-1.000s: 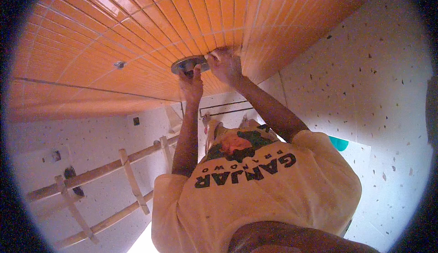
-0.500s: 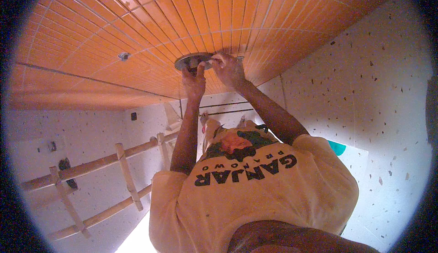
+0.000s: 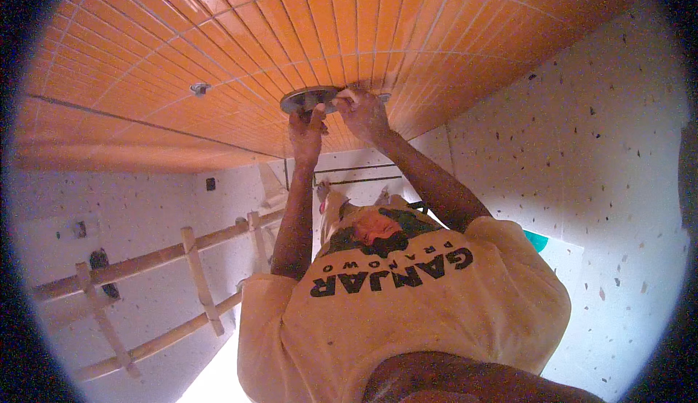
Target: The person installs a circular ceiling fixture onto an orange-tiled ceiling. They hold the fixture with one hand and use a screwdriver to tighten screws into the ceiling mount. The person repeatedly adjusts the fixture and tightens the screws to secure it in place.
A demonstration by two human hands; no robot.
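Note:
A round metal plate (image 3: 294, 100) sits against the orange tiled wall (image 3: 349, 21), with a darker fitting projecting at its middle. My left hand (image 3: 305, 140) reaches up from below and grips the plate's lower part, thumb and fingers closed at the fitting. At the plate's right edge my right hand (image 3: 366, 118) is closed, its thumb and fingertips pinched together close to the fitting. Whatever lies in that pinch is too small and hidden to make out.
Small metal fittings stick out of the tiles, one to the left (image 3: 199, 89) and another just beyond my right hand (image 3: 384, 97). A wooden ladder (image 3: 145, 261) slants along the lower left. A white speckled wall (image 3: 582, 134) rises at the right.
Both hands stay at the plate. The right hand's fingers have shifted slightly, and the whole view has moved a little.

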